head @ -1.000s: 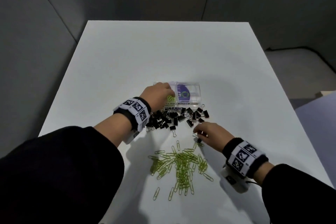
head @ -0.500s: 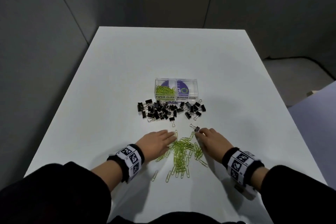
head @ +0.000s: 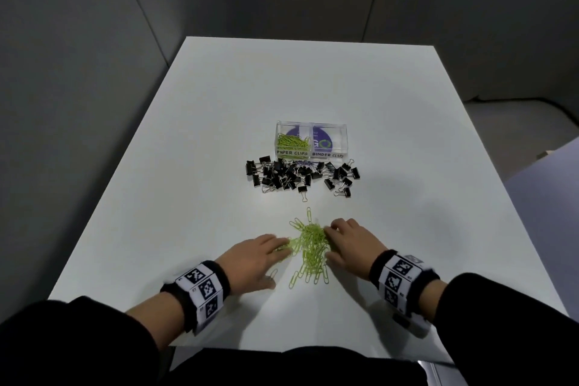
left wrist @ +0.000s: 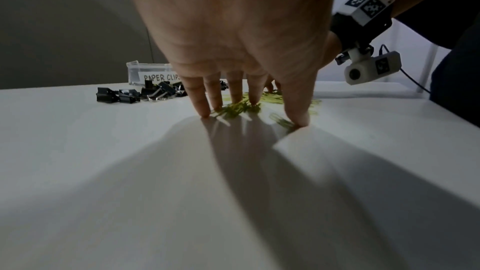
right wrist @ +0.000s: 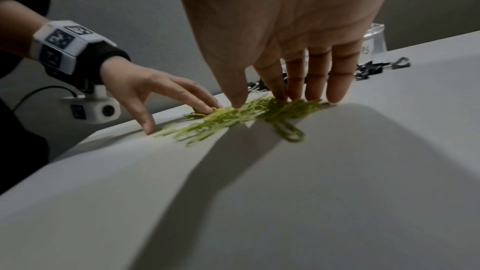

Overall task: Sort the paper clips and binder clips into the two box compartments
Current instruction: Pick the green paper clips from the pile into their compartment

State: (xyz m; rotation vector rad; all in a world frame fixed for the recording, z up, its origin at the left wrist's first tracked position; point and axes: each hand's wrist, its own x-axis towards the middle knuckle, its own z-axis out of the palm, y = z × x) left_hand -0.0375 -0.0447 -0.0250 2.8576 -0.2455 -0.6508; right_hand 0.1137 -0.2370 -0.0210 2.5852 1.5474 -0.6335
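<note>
A heap of green paper clips point(head: 310, 244) lies on the white table point(head: 188, 166) near me. My left hand point(head: 257, 257) presses its straight fingers point(left wrist: 205, 102) against the heap's left side. From the right, my right hand point(head: 347, 244) pushes with straight fingers point(right wrist: 337, 81) on the same green paper clips point(right wrist: 233, 118). Farther off, a pile of black binder clips point(head: 297, 175) lies in front of the clear two-compartment box point(head: 338, 135). Its left compartment, labelled PAPER CLIPS, holds some green clips point(head: 291, 142); the right one, labelled BINDER CLIPS, holds none that I can see.
A few stray green clips point(head: 293, 280) lie at the heap's near edge and one point(head: 309, 213) at its far edge. The table's front edge runs just below my wrists. Grey walls surround the table.
My left hand left the box and came back to the green heap. Both hands have closed in on the heap from either side, bunching it tighter. The binder clip at my right fingertips is gone.
</note>
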